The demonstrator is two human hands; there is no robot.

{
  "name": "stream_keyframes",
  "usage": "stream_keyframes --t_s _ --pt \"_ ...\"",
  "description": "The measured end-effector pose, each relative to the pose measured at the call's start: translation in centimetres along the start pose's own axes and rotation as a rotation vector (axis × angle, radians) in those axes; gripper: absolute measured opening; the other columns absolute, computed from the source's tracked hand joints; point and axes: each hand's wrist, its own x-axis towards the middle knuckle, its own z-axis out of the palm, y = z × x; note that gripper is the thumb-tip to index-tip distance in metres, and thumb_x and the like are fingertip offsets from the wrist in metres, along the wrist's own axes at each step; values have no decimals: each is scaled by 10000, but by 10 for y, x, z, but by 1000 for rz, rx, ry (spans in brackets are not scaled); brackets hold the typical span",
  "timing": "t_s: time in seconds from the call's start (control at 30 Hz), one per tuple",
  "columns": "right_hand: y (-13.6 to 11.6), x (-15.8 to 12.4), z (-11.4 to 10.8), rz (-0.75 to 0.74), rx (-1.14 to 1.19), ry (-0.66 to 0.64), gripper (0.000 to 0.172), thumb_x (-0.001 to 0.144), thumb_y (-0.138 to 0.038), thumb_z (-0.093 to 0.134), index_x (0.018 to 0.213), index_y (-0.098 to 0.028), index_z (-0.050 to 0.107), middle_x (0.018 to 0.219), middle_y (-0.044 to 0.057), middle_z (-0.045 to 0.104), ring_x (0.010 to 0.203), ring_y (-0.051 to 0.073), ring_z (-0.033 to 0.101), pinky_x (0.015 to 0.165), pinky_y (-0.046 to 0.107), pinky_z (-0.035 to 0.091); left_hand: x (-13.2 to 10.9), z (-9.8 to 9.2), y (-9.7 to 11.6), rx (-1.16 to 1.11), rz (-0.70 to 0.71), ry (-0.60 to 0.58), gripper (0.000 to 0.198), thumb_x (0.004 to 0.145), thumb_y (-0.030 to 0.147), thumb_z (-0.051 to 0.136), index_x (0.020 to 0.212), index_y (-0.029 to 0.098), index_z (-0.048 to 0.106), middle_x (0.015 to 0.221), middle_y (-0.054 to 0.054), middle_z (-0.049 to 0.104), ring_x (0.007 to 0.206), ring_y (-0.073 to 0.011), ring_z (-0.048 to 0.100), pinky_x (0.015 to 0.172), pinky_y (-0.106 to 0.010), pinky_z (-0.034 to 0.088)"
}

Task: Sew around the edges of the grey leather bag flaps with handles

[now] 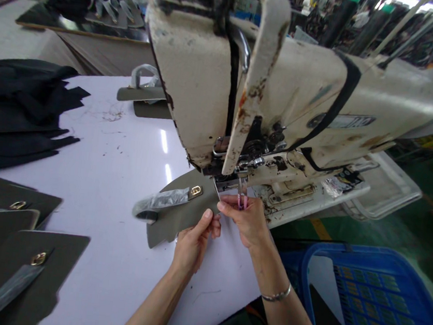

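A grey-olive bag panel [184, 218] lies at an angle on the white table, its far edge reaching beneath the head of the sewing machine [196, 66]. It carries a plastic-wrapped handle [163, 202] and a gold buckle [196, 191]. My left hand [192, 243] pinches the panel's near right edge between thumb and fingers. Close beside it, my right hand [247, 222] is closed around small pink-handled scissors [242, 201], blades pointing away toward the machine. Its thumb and forefinger meet by the panel's edge; whether they also grip thread cannot be made out.
More grey panels [55, 256] with buckles and wrapped handles lie at left, below a pile of black pieces [15, 108]. Another handled panel [142, 94] sits behind the machine. At lower right stands a blue plastic basket [378, 254]; a pale tray [389, 190] is beyond the machine.
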Motion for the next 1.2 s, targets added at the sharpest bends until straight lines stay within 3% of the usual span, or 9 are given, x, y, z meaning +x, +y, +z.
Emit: stream_keyframes --t_s 0.27,0.47,0.63,0.67,0.8,0.9,0.97,1.07,1.2 --pt "0 -13 -9 47 -87 -32 287 727 -416 847 740 -134 794 662 38 700 600 129 597 601 261 478 2 -1 -2 28 49 -1 436 684 492 894 739 83 753 653 -65 642 595 -126 558 587 -262 469" --pt "11 -21 -4 -119 -299 -138 403 893 -475 685 629 -171 697 562 26 644 557 151 601 607 273 473 1 4 -3 80 100 -12 439 749 534 832 662 127 693 629 -47 602 631 -143 557 651 -270 496" --pt "15 -20 2 -143 -354 64 344 805 -432 752 597 -165 686 521 -5 577 514 120 493 533 256 376 -36 -14 17 500 -89 -350 550 931 621 560 674 158 706 554 -75 600 476 -181 549 479 -304 464" --pt "15 -19 3 -124 -313 75 321 775 -419 770 602 -159 696 528 -5 574 524 120 489 533 257 369 -44 -23 23 660 11 -358 512 957 574 543 687 173 710 573 -74 615 487 -189 570 493 -310 475" --pt "12 -17 7 -68 -137 77 291 694 -378 797 557 -150 679 515 -12 529 532 114 457 538 262 347 -45 -61 45 1209 728 107 277 978 414 553 961 227 757 1033 -106 744 940 -279 703 883 -411 545" --pt "12 -17 10 -26 -30 82 289 636 -369 813 520 -150 663 483 -21 486 504 98 405 532 266 320 -8 -67 59 1436 781 76 492 1017 418 467 1447 196 559 1502 -143 549 1443 -342 440 1193 -541 342" --pt "13 -16 11 -2 23 86 294 611 -370 823 505 -150 660 472 -24 472 494 92 383 532 269 315 20 -58 68 1449 798 -44 600 1029 439 443 1570 183 393 1619 -137 410 1531 -311 304 1243 -534 266" --pt "16 -16 12 6 57 92 295 603 -368 831 503 -150 661 470 -24 464 500 96 382 535 271 315 48 -37 86 1505 840 -176 546 1013 498 471 1481 220 516 1531 -111 517 1442 -303 420 1202 -497 326" --pt "19 -15 12 -15 41 88 314 629 -371 822 490 -156 640 476 -25 452 510 101 378 542 279 317 55 -18 105 1664 843 -172 425 967 571 514 1144 250 728 1197 -96 694 1129 -320 578 1015 -489 430"
